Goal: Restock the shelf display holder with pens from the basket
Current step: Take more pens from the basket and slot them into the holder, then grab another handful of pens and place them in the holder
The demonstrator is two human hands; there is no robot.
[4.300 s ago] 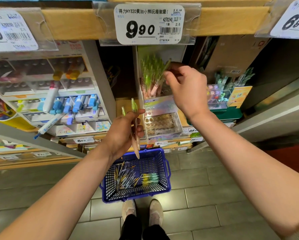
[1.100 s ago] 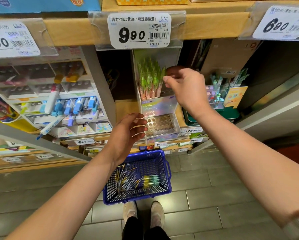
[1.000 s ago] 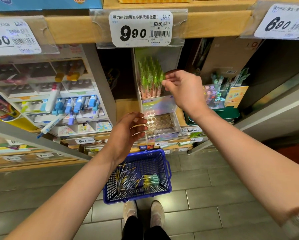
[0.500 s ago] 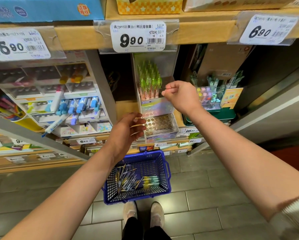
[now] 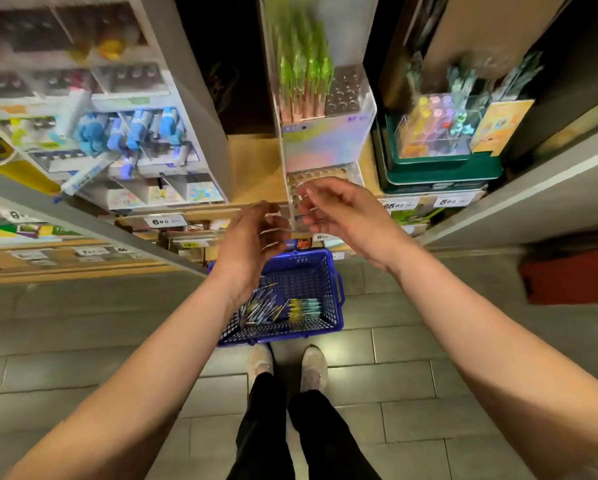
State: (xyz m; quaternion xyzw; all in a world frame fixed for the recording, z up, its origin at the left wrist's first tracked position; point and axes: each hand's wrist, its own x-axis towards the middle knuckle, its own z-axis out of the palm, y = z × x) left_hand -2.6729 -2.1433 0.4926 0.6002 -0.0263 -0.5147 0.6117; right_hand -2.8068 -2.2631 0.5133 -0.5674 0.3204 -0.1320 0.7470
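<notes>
An iridescent display holder stands on the wooden shelf, with several green-capped pens upright in its upper tier and bare holes to their right and in the lower tier. A blue basket sits on the floor below with loose pens inside. My left hand and my right hand hang side by side above the basket, in front of the holder's lower tier. Both have loosely curled fingers and hold nothing.
A white marker rack fills the shelf to the left. A clear box of coloured pens on a green tray stands to the right. My shoes stand on the grey tiles just behind the basket.
My right hand has come down from the upper tier to beside my left hand, and it is empty. The view has tilted downward toward the basket.
</notes>
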